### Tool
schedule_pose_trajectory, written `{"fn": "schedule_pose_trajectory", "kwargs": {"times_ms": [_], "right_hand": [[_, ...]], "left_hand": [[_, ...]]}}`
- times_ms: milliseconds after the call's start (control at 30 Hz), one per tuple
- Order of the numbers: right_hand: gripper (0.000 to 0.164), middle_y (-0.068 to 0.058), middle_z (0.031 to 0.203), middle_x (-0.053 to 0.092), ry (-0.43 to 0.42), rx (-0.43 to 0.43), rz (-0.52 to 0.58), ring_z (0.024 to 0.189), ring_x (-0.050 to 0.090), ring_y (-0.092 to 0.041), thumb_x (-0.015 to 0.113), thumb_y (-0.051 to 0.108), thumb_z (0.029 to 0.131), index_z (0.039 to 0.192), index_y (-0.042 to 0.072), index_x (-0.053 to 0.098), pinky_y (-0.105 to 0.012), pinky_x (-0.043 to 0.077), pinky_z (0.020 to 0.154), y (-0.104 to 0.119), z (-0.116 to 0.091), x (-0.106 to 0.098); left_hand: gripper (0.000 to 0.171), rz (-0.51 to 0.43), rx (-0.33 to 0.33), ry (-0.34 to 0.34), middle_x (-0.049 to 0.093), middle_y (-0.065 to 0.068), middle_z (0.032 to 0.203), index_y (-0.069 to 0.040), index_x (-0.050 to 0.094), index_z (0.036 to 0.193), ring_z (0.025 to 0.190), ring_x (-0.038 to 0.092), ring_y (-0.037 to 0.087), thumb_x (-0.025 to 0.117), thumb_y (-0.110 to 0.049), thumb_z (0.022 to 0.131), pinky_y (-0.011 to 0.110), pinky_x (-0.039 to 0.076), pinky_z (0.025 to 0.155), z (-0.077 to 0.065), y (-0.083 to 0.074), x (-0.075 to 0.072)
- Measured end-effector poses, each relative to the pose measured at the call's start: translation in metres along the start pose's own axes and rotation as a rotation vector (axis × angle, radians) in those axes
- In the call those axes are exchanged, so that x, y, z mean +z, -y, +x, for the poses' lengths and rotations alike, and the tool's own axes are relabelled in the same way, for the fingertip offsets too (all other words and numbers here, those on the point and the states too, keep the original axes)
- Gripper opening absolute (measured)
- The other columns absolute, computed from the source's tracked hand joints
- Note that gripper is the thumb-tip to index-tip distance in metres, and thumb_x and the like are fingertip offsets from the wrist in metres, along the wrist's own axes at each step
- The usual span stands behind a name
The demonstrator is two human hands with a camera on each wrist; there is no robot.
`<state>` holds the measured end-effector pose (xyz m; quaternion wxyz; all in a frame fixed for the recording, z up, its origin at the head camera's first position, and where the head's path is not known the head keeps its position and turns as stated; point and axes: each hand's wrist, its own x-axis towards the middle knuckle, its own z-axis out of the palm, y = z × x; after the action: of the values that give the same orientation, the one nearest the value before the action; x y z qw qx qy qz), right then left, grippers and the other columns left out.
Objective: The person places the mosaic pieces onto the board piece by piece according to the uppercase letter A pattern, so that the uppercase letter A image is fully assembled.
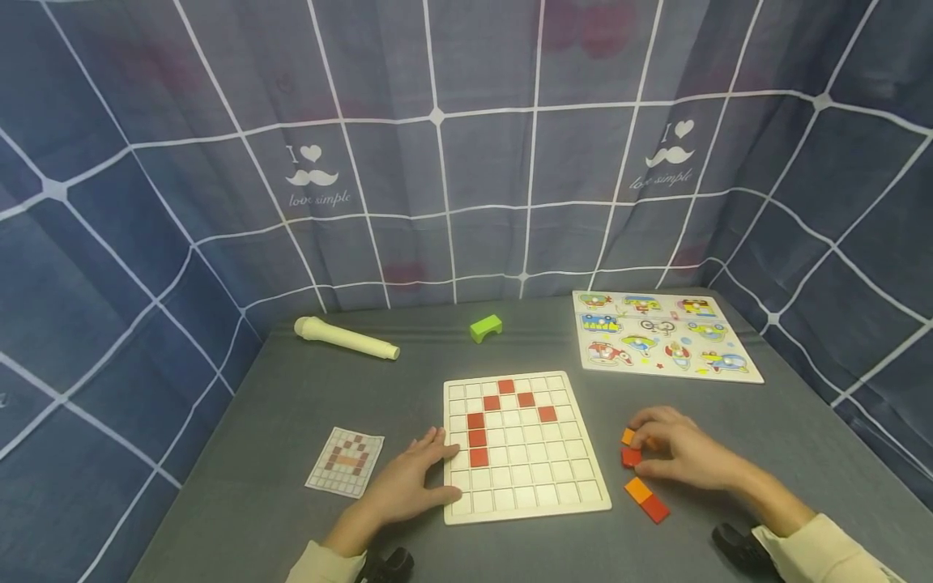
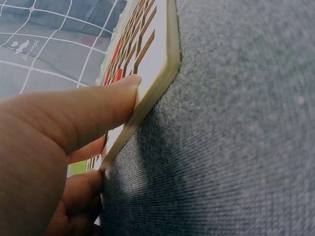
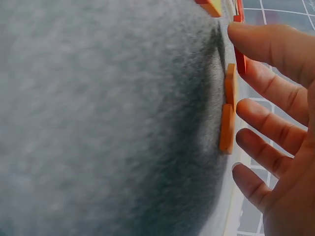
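A pale square grid board lies on the table, with several red tiles in its cells. My left hand rests at its left edge, the thumb touching the rim and the fingers spread along the side. To the right of the board, my right hand pinches a red square tile between thumb and index finger. Two orange tiles lie by the other fingers, partly hidden in the head view. Nearer me, an orange tile and a red tile lie side by side.
A small pattern card lies left of the board. Behind are a pale microphone-shaped stick, a green arched block and a vehicle picture board. A dark checked curtain encloses the table.
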<state>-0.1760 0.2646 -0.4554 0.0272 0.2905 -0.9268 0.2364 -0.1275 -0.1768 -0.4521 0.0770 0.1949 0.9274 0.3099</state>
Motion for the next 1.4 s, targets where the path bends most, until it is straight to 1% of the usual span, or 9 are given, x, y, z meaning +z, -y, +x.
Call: {"fn": "schedule_pose_trajectory", "kwargs": {"times_ms": [133,267,467,533,700,833,1033,1267,1400], "right_hand": [[0.022,0.006,0.112,0.062,-0.02,-0.037,-0.016,0.105,0.051,-0.016,0.084,0.038,0.075,0.088,0.037,0.066,-0.045,0.039,0.087,0.002,0.006,-0.002],[0.022,0.009,0.108,0.063,-0.048,-0.08,-0.041,0.102,0.052,-0.013,0.084,0.036,0.074,0.088,0.035,0.067,-0.042,0.04,0.085,0.004,0.013,0.0],[0.021,0.011,0.106,0.064,-0.022,-0.083,-0.043,0.102,0.053,-0.013,0.083,0.038,0.074,0.087,0.034,0.067,-0.042,0.039,0.087,0.01,0.023,0.002],[0.022,0.014,0.103,0.064,-0.036,-0.103,-0.047,0.099,0.054,-0.01,0.084,0.037,0.073,0.085,0.033,0.066,-0.039,0.039,0.085,0.011,0.028,0.004],[0.024,0.018,0.095,0.063,-0.074,-0.198,-0.047,0.093,0.053,-0.003,0.085,0.034,0.071,0.082,0.031,0.064,-0.034,0.041,0.081,0.019,0.048,0.013],[0.023,0.019,0.09,0.061,-0.049,-0.233,-0.027,0.089,0.052,-0.003,0.084,0.037,0.073,0.083,0.03,0.065,-0.029,0.041,0.079,0.027,0.063,0.019],[0.021,0.015,0.084,0.06,0.027,-0.228,0.026,0.084,0.052,-0.006,0.083,0.034,0.075,0.084,0.026,0.066,-0.025,0.044,0.076,0.037,0.075,0.023],[0.016,0.012,0.071,0.056,0.065,-0.226,0.048,0.067,0.046,0.001,0.08,0.027,0.077,0.084,0.02,0.067,-0.016,0.039,0.062,0.04,0.085,0.027],[0.016,0.013,0.068,0.053,0.073,-0.219,0.032,0.064,0.042,0.005,0.08,0.027,0.078,0.084,0.018,0.069,-0.015,0.038,0.06,0.04,0.089,0.029]], "left_hand": [[0.068,-0.002,-0.001,-0.001,0.035,0.025,0.155,-0.009,0.056,0.138,0.148,0.03,0.042,0.073,-0.046,0.084,0.065,0.028,0.115,0.0,0.0,0.0],[0.067,0.001,-0.002,-0.003,0.035,0.025,0.155,-0.009,0.057,0.138,0.148,0.03,0.042,0.073,-0.045,0.084,0.065,0.028,0.115,0.0,0.0,0.0],[0.068,0.002,0.004,0.003,0.035,0.025,0.156,-0.01,0.056,0.138,0.147,0.03,0.043,0.072,-0.047,0.084,0.066,0.028,0.114,0.0,0.001,0.001],[0.068,0.005,0.004,0.004,0.034,0.025,0.156,-0.01,0.056,0.138,0.147,0.03,0.043,0.072,-0.047,0.084,0.066,0.028,0.114,0.0,0.001,0.001],[0.067,0.005,0.0,-0.005,0.034,0.025,0.156,-0.01,0.057,0.138,0.147,0.03,0.044,0.072,-0.047,0.084,0.068,0.028,0.113,-0.002,0.001,-0.001],[0.067,-0.001,0.007,-0.007,0.035,0.025,0.155,-0.01,0.057,0.138,0.147,0.03,0.044,0.073,-0.046,0.084,0.067,0.028,0.113,-0.001,0.0,-0.001],[0.067,-0.006,0.005,-0.001,0.035,0.025,0.155,-0.01,0.057,0.138,0.147,0.03,0.043,0.073,-0.045,0.084,0.067,0.028,0.114,0.0,0.0,0.001],[0.067,-0.005,0.001,-0.001,0.035,0.025,0.155,-0.01,0.057,0.138,0.147,0.03,0.042,0.072,-0.046,0.084,0.066,0.028,0.114,0.0,0.0,0.001],[0.067,0.001,0.0,-0.004,0.036,0.025,0.155,-0.01,0.057,0.138,0.147,0.031,0.041,0.073,-0.046,0.083,0.065,0.028,0.115,0.0,0.0,0.0]]}}
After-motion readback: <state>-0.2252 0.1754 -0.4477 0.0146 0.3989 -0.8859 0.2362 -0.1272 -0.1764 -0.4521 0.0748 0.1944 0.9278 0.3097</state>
